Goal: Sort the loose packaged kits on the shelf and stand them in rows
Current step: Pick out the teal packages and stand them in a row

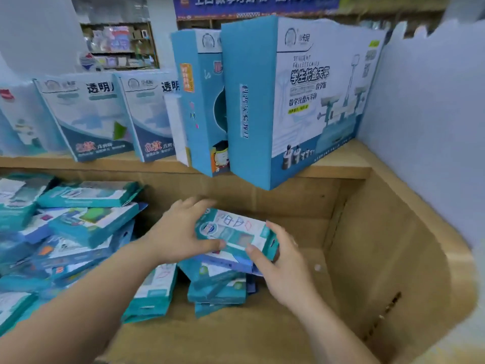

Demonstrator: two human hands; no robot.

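One wide-angle camera is riding on the person's head, looking forward and steeply down from close above into the brown cardboard-lined shelf bay (367, 258), centring on the small teal-and-white packaged kit (236, 233), while tall blue-and-white cardboard boxes (301, 101) are filling the upper frame just ahead.

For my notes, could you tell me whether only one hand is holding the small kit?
No, the left hand and right hand both grip the kit at opposite ends.

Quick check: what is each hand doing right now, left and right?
Left hand: grips the left end of a teal kit, thumb on its face.
Right hand: grips the right end of the same kit.
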